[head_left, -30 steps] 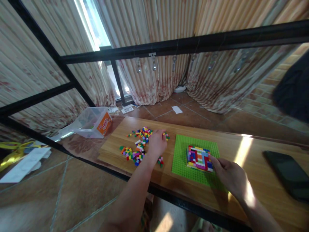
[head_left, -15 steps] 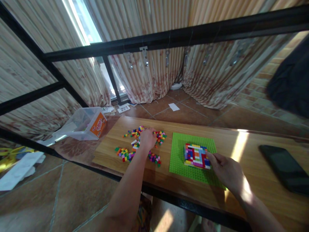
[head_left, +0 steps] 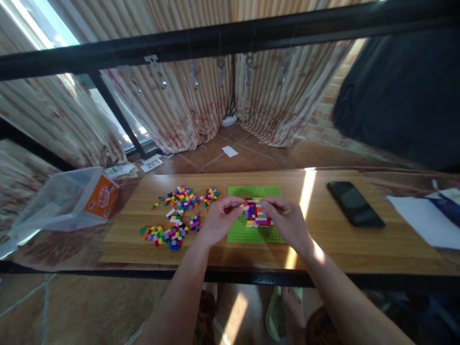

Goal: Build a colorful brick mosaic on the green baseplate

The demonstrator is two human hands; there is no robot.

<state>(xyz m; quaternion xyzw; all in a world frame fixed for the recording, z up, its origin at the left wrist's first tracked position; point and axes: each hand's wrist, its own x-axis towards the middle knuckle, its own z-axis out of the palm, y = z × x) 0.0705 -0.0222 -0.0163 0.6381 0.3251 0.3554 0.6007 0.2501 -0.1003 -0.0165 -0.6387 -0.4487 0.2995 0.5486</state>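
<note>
A block built of many-coloured toy bricks (head_left: pixel 257 215) is at the green studded baseplate (head_left: pixel 237 235); whether it is attached or only resting there I cannot tell. My right hand (head_left: pixel 287 223) grips the block's right edge between thumb and fingers. At its upper left corner, my left hand (head_left: pixel 221 220) is closed in a pinch on a small brick (head_left: pixel 245 207), light-coloured and partly hidden by the fingertips. Loose bricks (head_left: pixel 181 199) of many colours lie in heaps on the table, left of the baseplate.
The wooden table (head_left: pixel 208 256) carries a black phone (head_left: pixel 355 203) on the right, with white paper (head_left: pixel 424 220) beyond it. A clear plastic bin (head_left: pixel 61 206) with an orange label stands to the left. A black metal bar (head_left: pixel 201 43) crosses behind, before curtains.
My left hand has come from the loose bricks to the built block, a small brick in its fingers. My right hand stays at the block's right side. The view has turned right.
</note>
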